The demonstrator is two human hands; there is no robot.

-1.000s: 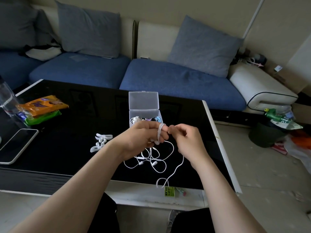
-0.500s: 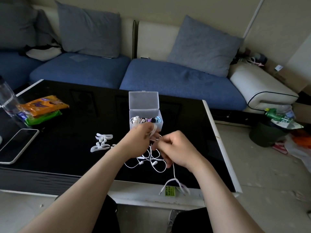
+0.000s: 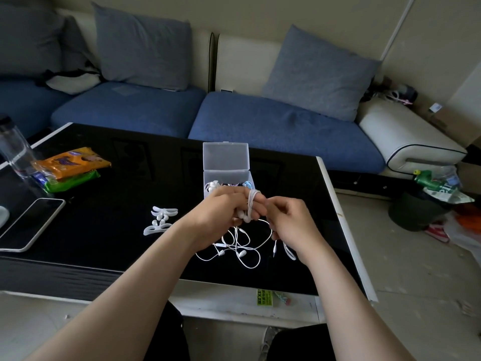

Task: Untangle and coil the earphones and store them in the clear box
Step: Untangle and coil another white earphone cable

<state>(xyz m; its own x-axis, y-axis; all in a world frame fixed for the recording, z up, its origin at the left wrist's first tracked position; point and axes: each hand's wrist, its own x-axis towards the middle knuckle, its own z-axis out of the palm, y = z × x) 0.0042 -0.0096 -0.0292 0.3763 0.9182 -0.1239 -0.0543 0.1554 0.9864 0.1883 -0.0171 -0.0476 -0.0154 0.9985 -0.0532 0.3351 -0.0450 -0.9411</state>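
Observation:
White earphones [image 3: 238, 246] lie in a loose tangle on the black table [image 3: 109, 230], just below my hands. Part of their cable is wound in several turns round the fingers of my left hand [image 3: 223, 212], which also holds an earbud. My right hand [image 3: 289, 222] pinches the free cable beside those fingers; the plug and a loop hang under it. The clear box [image 3: 226, 175] stands open right behind my left hand, lid upright, with other coiled earphones inside.
White cable clips [image 3: 158, 220] lie left of my hands. A phone [image 3: 31, 225], snack packets [image 3: 70, 168] and a clear bottle [image 3: 15, 149] sit at the table's left. A blue sofa [image 3: 260, 126] stands behind; bin and litter at right on the floor.
My right hand came up from below and back to the right of my left fingers, carrying the cable round them. The loose end has been drawn up from the table's front edge.

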